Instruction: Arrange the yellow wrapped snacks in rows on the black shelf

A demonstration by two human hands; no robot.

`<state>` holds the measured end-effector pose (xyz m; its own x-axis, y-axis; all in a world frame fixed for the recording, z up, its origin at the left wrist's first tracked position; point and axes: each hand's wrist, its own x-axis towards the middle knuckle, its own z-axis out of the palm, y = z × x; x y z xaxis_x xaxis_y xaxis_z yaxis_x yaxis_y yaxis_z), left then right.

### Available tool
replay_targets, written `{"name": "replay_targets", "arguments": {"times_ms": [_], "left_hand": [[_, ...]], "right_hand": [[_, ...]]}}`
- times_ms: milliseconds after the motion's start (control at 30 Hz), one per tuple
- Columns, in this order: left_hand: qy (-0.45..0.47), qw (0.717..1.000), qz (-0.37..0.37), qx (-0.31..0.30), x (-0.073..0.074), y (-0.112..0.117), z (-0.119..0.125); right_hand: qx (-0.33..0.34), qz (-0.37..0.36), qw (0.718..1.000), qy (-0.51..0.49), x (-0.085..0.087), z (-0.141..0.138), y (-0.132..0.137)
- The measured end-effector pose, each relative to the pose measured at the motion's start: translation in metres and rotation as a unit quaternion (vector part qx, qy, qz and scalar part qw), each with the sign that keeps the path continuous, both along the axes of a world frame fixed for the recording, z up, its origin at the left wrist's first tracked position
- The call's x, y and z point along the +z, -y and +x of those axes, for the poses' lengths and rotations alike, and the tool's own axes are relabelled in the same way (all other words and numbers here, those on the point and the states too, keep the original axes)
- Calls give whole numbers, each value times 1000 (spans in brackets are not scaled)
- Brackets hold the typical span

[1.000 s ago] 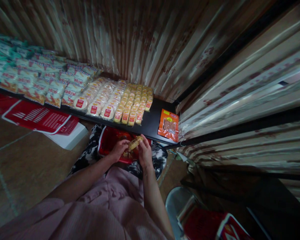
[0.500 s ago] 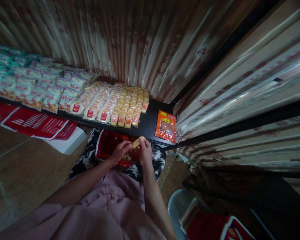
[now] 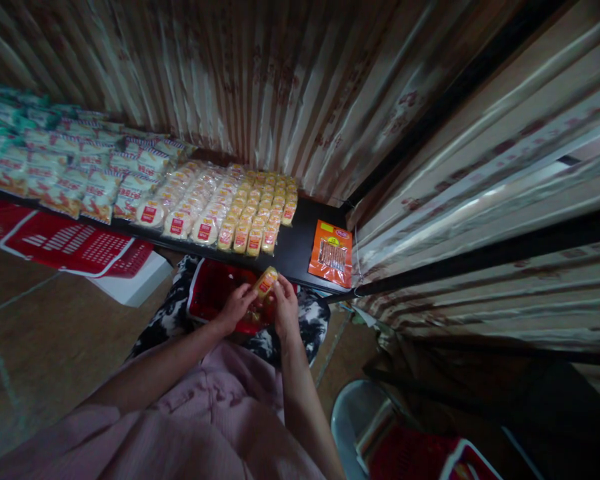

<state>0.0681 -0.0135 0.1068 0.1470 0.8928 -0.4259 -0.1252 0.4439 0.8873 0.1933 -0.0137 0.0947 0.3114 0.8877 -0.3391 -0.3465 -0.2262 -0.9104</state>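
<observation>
Between my two hands is a small yellow packaged snack (image 3: 265, 283) with a red label facing up. My left hand (image 3: 237, 307) is closed on its left end, and my right hand (image 3: 285, 305) pinches its right end. Below them, a red basket (image 3: 196, 308) rests on my lap, with more yellow packets partly hidden inside. Just beyond, rows of like yellow packets (image 3: 255, 241) stand on a black shelf (image 3: 300, 248). Beside these on the left are rows of round pale packets (image 3: 203, 231).
Teal and white snack bags (image 3: 97, 193) fill the shelf's left part. An orange packet (image 3: 331, 255) lies at its right end. Under the shelf sits a red basket (image 3: 80, 245) above a white box (image 3: 130, 280). A grey stool (image 3: 355, 413) stands at lower right. A pleated curtain (image 3: 260, 87) hangs behind.
The yellow packet has been turned between my fingers, so its red label now shows. Both hands have shifted slightly, and the view has moved a little.
</observation>
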Motion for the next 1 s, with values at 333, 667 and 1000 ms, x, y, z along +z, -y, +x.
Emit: {"name": "replay_targets", "arguments": {"times_ms": [333,667,1000], "left_hand": [[-12,1000,12,8,-8,-1,4],[-235,954,178,52,-7,-19,15],[-199,947,251,36,4,-31,26]], "right_hand": [[52,23,998,0,0,-10,5],[88,54,984,145,10,5,-10],[65,52,974,211,19,20,-25]]}}
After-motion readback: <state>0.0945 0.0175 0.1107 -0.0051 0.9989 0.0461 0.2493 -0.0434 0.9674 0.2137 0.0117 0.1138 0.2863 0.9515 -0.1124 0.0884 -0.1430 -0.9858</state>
